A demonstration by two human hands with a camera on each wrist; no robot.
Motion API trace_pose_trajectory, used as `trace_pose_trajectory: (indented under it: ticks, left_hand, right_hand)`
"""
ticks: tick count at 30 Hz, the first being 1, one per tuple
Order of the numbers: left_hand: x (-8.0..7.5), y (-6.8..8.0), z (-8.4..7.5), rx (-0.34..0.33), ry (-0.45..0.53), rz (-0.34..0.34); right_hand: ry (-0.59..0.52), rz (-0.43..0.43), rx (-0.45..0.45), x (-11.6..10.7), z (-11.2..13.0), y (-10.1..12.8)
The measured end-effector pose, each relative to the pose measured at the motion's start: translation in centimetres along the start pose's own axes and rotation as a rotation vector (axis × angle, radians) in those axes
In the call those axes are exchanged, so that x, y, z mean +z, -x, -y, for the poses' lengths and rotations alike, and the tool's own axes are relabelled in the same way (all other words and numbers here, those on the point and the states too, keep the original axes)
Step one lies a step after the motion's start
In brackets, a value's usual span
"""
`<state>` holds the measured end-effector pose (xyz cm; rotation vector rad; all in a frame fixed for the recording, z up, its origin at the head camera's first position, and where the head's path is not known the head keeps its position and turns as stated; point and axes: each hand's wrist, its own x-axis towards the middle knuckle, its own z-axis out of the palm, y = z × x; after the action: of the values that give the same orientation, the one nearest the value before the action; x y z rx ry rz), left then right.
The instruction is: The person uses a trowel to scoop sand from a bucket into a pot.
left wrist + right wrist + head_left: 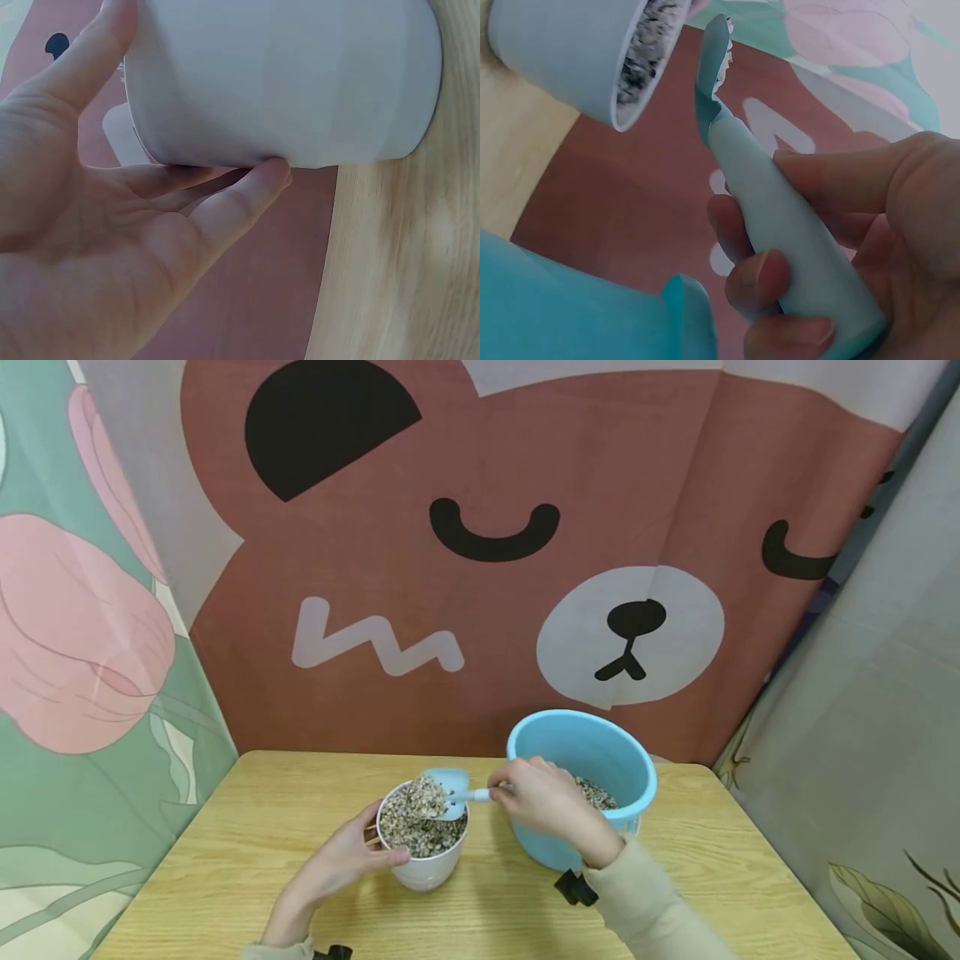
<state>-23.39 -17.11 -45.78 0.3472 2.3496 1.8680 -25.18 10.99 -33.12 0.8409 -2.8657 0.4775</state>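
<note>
A white flowerpot (426, 872), filled nearly to its rim with grainy potting mix (420, 835), stands on the table. My left hand (341, 858) holds it from the left, thumb by the rim; the left wrist view shows the fingers against the pot's side (285, 82). In my right hand (542, 800) is a small light-blue trowel, its pale handle (780, 217) gripped between thumb and curled fingers. Over the pot, the trowel's blade (456, 779) carries a heap of the same mix. In the right wrist view the blade is apart from the pot.
Just right of the pot, a blue bucket (577, 732) with more mix (597, 795) inside stands on the wooden table (300, 785), below my right hand and forearm. A printed bear curtain (487, 610) hangs behind the table, with further curtains on both sides.
</note>
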Motion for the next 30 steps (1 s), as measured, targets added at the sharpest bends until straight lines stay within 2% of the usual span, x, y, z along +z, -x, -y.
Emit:
trace_pose_trajectory:
  ticks: [10,30]
  left_hand:
    - [0.0,0.1,0.0,0.006,0.015,0.012]
    - [0.0,0.2,-0.2,0.013,-0.008,0.003]
  right_hand:
    - [0.062,0.022,-0.043,1.3,0.7,-0.5]
    - [0.263,0.015,-0.123,0.7,2.4,-1.5]
